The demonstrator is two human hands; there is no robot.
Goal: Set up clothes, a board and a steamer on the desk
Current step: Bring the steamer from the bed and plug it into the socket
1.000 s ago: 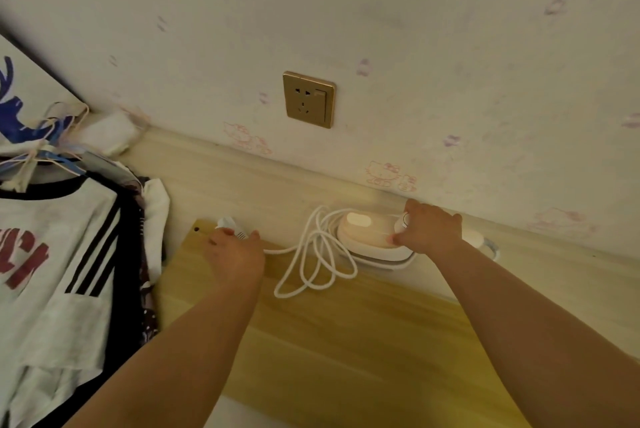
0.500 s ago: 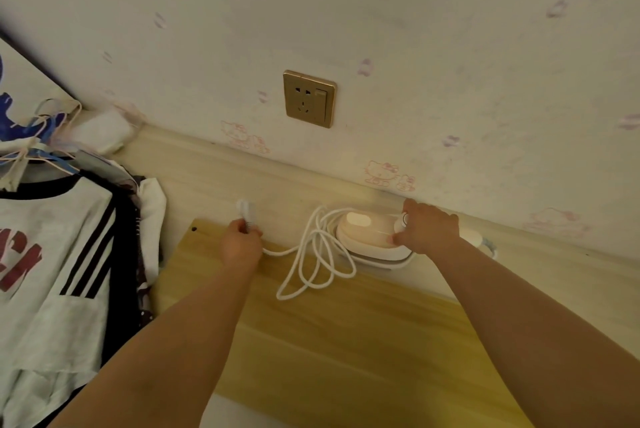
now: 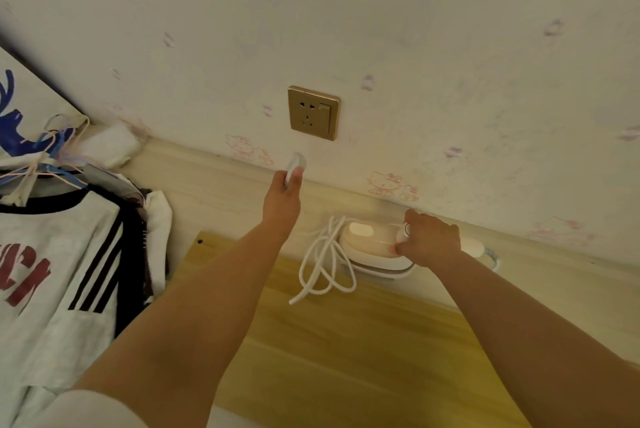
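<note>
A white steamer (image 3: 369,249) lies on the wooden board (image 3: 346,351) near the wall. My right hand (image 3: 429,240) grips its top by the dial. Its white cord (image 3: 325,268) lies in loose loops on the board to the left. My left hand (image 3: 282,199) holds the white plug (image 3: 296,164) raised in the air, just below the gold wall socket (image 3: 313,112). A pile of clothes (image 3: 52,271) on hangers, with a white striped T-shirt on top, lies at the left beside the board.
The pale desk (image 3: 221,192) runs along the wall behind the board. A white bundle (image 3: 110,147) sits in the back left corner. Blue and pink hangers (image 3: 45,157) stick out of the clothes pile.
My left hand has lifted the plug off the board and carried it up and right toward the wall socket. My right hand has stayed on the steamer.
</note>
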